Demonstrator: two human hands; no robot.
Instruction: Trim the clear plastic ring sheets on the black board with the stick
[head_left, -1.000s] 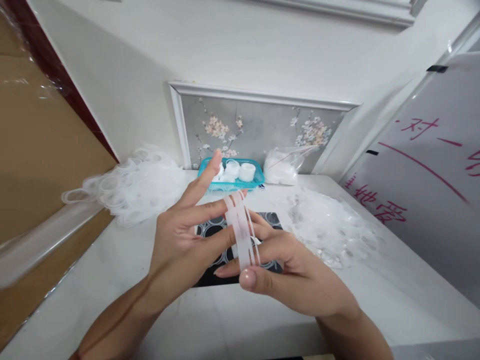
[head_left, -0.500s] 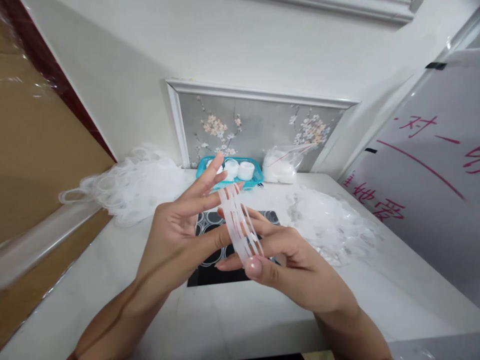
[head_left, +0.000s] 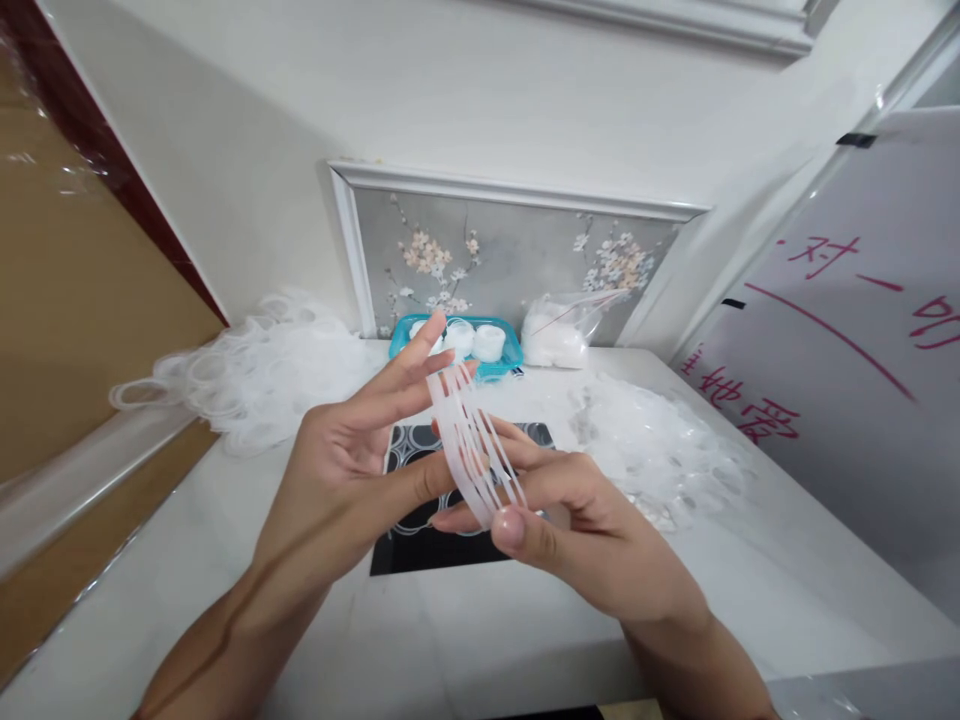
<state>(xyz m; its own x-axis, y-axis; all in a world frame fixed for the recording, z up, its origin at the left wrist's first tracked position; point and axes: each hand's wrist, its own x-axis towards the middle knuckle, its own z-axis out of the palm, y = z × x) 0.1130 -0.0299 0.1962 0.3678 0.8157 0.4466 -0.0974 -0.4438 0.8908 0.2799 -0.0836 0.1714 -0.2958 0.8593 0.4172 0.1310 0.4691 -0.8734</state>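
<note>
The bands [head_left: 452, 430] look like soft, translucent plastic, smooth and rather matt. The desk [head_left: 450, 640] is smooth and faintly glossy; at twelve o'clock the tray [head_left: 513, 350] is shiny plastic, and toward ten the cardboard [head_left: 90, 260] looks matt.

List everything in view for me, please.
thin bands: several, whitish, around both hands' fingers
patterned mat: one, black-grey, beneath hands
ring piles: two, whitish, table's left and right
basket: one, turquoise, table's back
ring bundles: at least three, white, in basket
plastic bag: one, clear, right of basket
table: one, white, below
floral panel: one, grey, behind basket
wall: one, white, background
whiteboard: one, pale, right
handwriting: several characters, red, whiteboard
cardboard: one, brown, left
left hand: one, bare, centre-left
right hand: one, bare, centre-right
</note>
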